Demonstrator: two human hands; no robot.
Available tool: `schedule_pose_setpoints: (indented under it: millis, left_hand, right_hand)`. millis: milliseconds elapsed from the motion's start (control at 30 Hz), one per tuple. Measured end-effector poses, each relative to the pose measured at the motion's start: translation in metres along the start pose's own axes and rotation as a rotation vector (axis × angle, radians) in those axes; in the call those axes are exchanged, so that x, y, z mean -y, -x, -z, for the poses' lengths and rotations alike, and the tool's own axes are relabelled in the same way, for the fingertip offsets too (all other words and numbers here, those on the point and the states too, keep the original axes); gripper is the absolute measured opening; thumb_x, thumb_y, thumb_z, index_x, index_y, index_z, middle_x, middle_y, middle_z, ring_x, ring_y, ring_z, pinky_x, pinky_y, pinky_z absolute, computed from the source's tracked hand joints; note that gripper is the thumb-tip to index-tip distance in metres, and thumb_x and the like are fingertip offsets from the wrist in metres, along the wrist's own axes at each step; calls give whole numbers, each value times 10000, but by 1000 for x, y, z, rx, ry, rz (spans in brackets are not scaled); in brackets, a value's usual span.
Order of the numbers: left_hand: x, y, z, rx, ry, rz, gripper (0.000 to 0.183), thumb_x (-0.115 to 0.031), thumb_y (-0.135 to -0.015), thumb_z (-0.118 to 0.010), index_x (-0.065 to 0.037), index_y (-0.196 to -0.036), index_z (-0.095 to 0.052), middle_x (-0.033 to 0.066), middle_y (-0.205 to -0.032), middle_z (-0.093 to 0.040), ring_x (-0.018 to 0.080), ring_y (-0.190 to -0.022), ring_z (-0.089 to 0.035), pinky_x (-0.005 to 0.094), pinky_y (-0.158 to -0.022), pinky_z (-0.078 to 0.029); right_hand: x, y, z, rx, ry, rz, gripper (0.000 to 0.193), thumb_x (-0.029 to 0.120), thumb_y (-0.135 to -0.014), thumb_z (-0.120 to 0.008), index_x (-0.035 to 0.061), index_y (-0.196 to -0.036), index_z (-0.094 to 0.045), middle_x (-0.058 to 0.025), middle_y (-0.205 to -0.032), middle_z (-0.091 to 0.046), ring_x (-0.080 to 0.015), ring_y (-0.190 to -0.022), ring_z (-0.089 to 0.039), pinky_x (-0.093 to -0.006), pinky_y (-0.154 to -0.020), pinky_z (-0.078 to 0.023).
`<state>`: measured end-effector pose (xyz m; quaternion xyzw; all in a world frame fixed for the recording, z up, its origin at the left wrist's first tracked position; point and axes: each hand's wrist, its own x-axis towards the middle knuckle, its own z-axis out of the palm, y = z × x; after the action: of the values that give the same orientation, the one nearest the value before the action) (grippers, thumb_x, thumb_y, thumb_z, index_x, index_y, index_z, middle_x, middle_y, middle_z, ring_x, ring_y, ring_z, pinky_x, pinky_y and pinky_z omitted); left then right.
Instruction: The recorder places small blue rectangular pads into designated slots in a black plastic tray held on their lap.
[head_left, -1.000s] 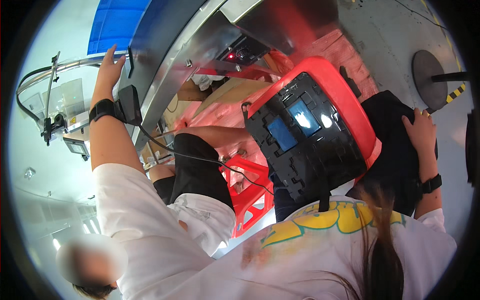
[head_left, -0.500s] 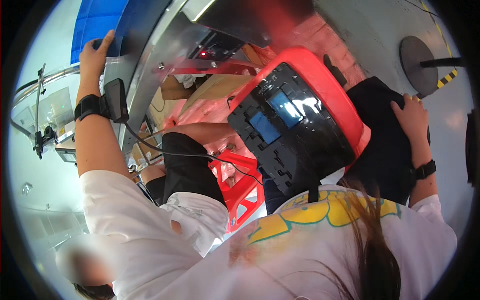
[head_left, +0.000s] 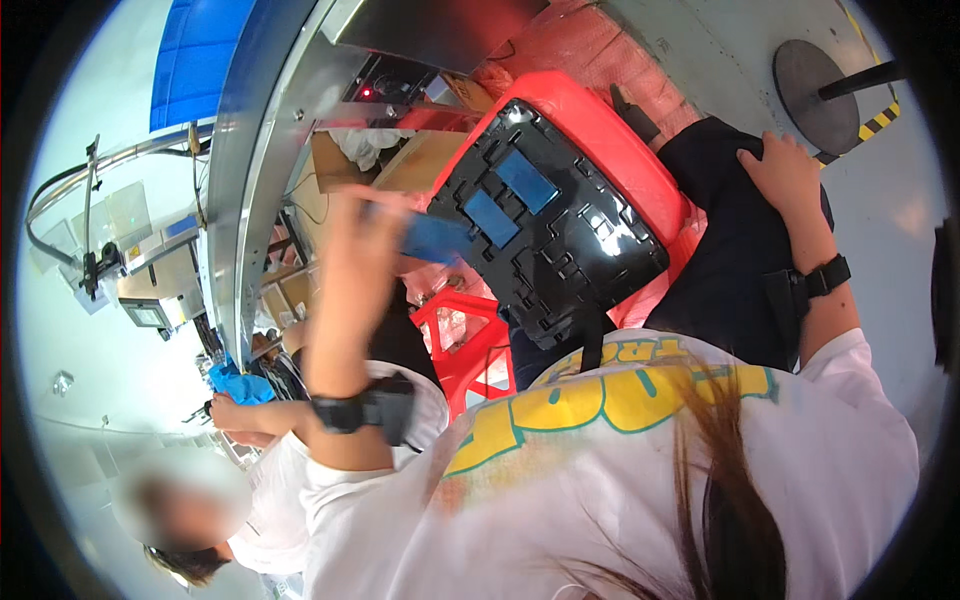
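Note:
A dark blue flat rectangular piece [head_left: 435, 238], smeared by motion, sticks out from the fingers of my left hand [head_left: 362, 240], which is closed on it. Its far end reaches the near-left edge of a glossy black molded tray [head_left: 590, 235]. Two blue rectangular pieces lie side by side in the tray's upper left part: one blue rectangle [head_left: 527, 182] farther off and another blue rectangle [head_left: 491, 219] closer to my left hand. My right hand [head_left: 787, 178] lies open on my dark-clothed thigh, holding nothing.
The tray rests against a red plastic seat [head_left: 675, 200]. To the left runs a metal work frame [head_left: 262, 190] with a blue panel [head_left: 200, 60] beyond. A co-worker's hand [head_left: 240, 418] is by a blue bag-like item at lower left. A round black base [head_left: 805, 95] stands far right.
My left hand has come from the far left by the blue panel to the tray, now with a blue piece in it. My right hand stays on my thigh.

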<state>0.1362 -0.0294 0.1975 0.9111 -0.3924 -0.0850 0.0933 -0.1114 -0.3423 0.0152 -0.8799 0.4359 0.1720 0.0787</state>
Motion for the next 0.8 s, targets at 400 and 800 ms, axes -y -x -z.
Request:
schedule_pose_setpoints:
  millis: [400,800]
  left_hand:
    - [-18,71,-144,226,166,-149,361,-231,-799,-645,-4,-1044,-510,169,-988,-510,357,-942,-515,405,-806,-428]
    - [-33,93,-143,136,-103,-157,552,-189,-757,-653,-1,-1232,-444,147,-1147,-483,321,-1084,-463,431,-889,-380]
  right_hand:
    - [-2,4,4,-49,-90,30,475,459,-768,-571,41,-989,-615,-184,-1007,-599,-344,-980,-572,-447,-807,-463]
    - [-4,-3,-6,-100,-107,35,498,461,-738,-560,24,-958,-650,-203,-973,-613,-351,-933,-598,-445,-774,-485]
